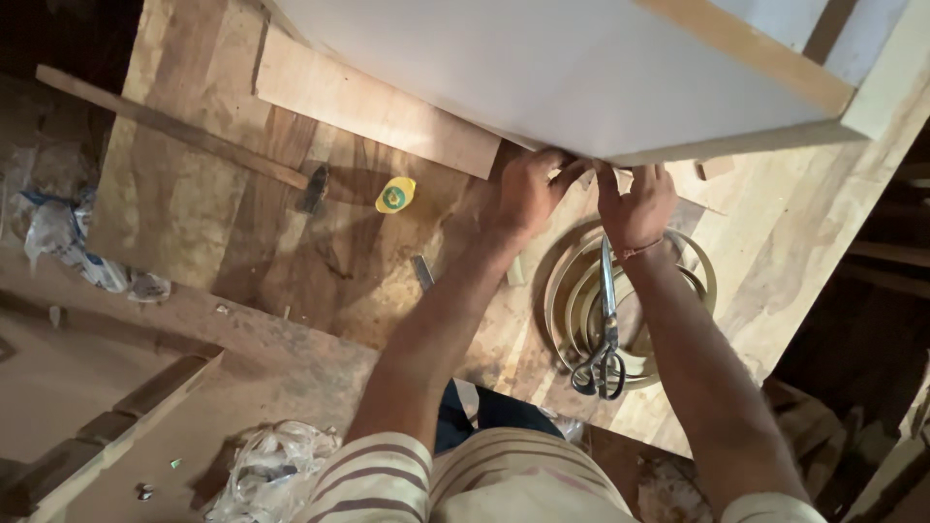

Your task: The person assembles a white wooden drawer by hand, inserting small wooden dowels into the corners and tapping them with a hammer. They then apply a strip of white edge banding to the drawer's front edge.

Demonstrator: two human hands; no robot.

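White flat board (542, 77) edge gets pinched by left hand (528, 194) and right hand (635, 205), fingers curled tight on it; press evenly, above the grey metal scissors (603, 329).

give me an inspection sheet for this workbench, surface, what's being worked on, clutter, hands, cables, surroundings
Surface: wooden bench top, stained and worn, made of joined planks.
Job's things: white panel with pale wood edging; both hands meet at its lower edge. A coil of pale edging strip lies below.
Clutter: scissors hang from the right hand over the coil; hammer; small yellow tub; loose plank.
Hands: left hand and right hand press fingertips to the panel edge.
Cables: nothing seen.
Surroundings: crumpled plastic wrap at the left, more near the lap; wood offcuts at the right, dim.
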